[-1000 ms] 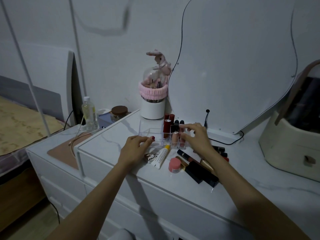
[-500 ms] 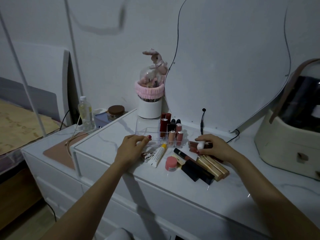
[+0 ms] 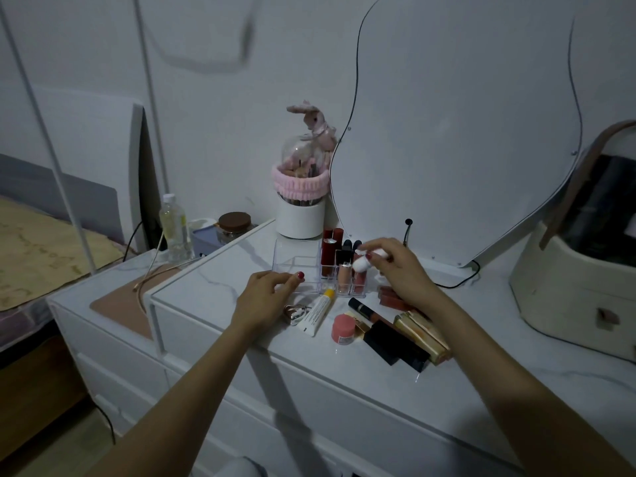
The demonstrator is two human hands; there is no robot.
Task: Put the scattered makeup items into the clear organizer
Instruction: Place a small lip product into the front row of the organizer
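The clear organizer (image 3: 290,266) stands on the white dresser top, with several red, black and peach lipsticks upright in its right-hand slots. My right hand (image 3: 401,270) pinches a small white tube (image 3: 364,261) just above those slots. My left hand (image 3: 266,294) rests against the organizer's front left corner, fingers loosely curled, thumb on the clear wall. Loose on the top lie a white tube with a yellow cap (image 3: 316,313), a silver heart-shaped piece (image 3: 295,313), a pink jar (image 3: 343,329), a dark slim tube (image 3: 366,309), black boxes (image 3: 395,346), gold tubes (image 3: 425,333) and a brown-red tube (image 3: 392,296).
A curvy mirror (image 3: 454,132) leans at the back with a black cable (image 3: 461,280) below it. A white brush cup with a pink band (image 3: 299,208) stands behind the organizer. A cream case (image 3: 578,284) sits at the right. A water bottle (image 3: 173,228) and jar (image 3: 235,225) stand on the lower left unit.
My right hand left the organizer, picked up the white tube from the pile at the right and has carried it back over the lipstick slots. My left hand stayed put.
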